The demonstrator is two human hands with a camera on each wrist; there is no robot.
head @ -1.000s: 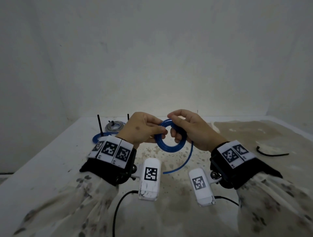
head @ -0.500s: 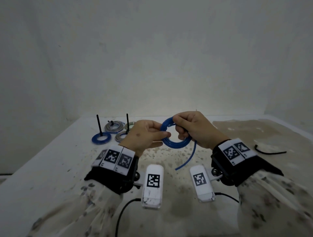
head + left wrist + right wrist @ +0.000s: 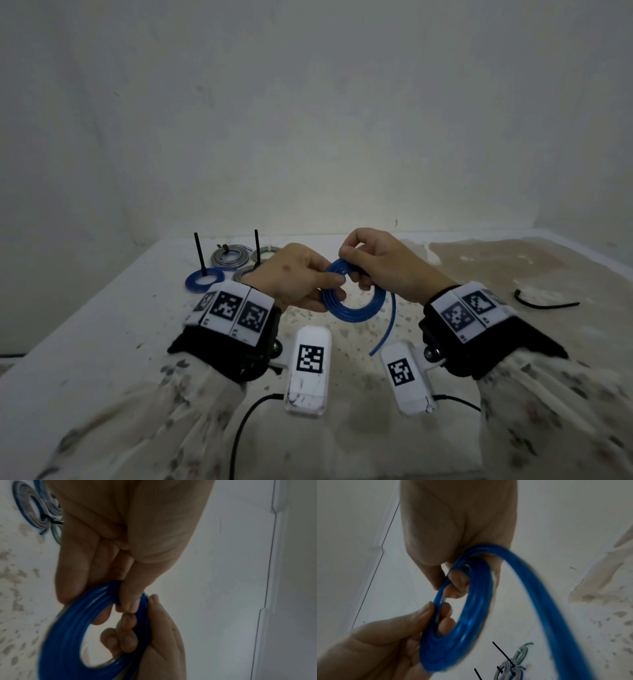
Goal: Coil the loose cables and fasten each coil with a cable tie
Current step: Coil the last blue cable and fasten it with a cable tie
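Note:
A blue cable coil (image 3: pixel 354 301) hangs in the air above the table, held between both hands. My left hand (image 3: pixel 301 279) pinches the coil's left side between thumb and fingers (image 3: pixel 132 601). My right hand (image 3: pixel 380 260) grips the coil's upper right, fingers hooked through the ring (image 3: pixel 458 582). The loose blue tail (image 3: pixel 385 329) drops from the right side towards the table. In the left wrist view the blue coil (image 3: pixel 68 635) fills the lower left; in the right wrist view the blue coil (image 3: pixel 462 622) and its tail (image 3: pixel 544 601) cross the middle.
Tied coils lie at the back left: a blue coil (image 3: pixel 204 279) with an upright black tie, a grey coil (image 3: pixel 228 255), and a green one (image 3: pixel 263 253). A loose black cable tie (image 3: pixel 544 301) lies at the right. The stained white table (image 3: pixel 102 342) meets a wall.
Both hands moved up and slightly away with the coil. The right hand has wound more cable on, so the hanging tail is shorter.

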